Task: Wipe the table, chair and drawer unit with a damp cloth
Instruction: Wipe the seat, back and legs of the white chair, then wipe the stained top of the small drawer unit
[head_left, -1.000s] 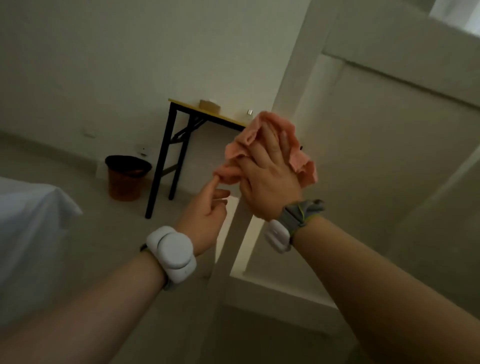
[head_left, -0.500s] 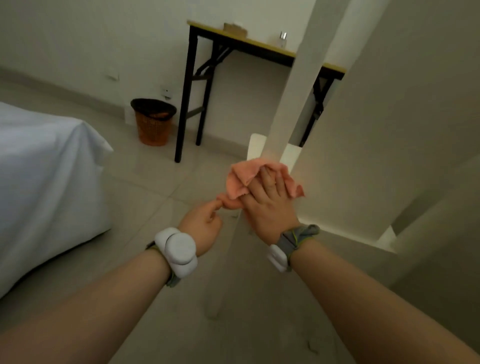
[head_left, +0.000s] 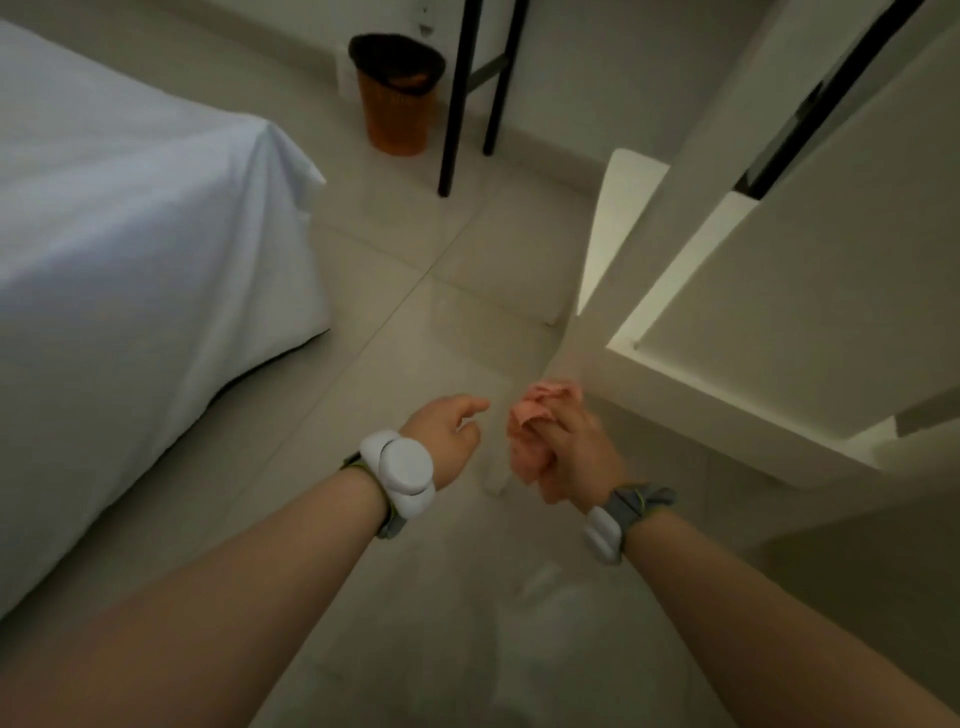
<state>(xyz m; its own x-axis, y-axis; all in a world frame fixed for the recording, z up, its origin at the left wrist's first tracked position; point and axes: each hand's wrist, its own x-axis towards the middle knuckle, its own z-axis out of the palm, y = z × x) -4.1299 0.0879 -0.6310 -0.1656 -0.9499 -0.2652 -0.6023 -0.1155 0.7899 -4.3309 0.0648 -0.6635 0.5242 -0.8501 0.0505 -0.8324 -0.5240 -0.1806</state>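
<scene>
Cloth (head_left: 530, 415) gripped against chair leg (head_left: 496, 477) by right hand (head_left: 582, 457); left hand (head_left: 447, 431) slack, just apart.

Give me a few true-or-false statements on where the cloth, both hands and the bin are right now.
1. The right hand holds the pink cloth. True.
2. The left hand touches the cloth too. False: it hangs apart from the cloth, fingers loosely curled, holding nothing.
3. The orange bin stands beside the black table legs. True.
4. The cloth lies on the bed. False: the bed is off to the left, and the cloth is up against the white furniture leg.
</scene>
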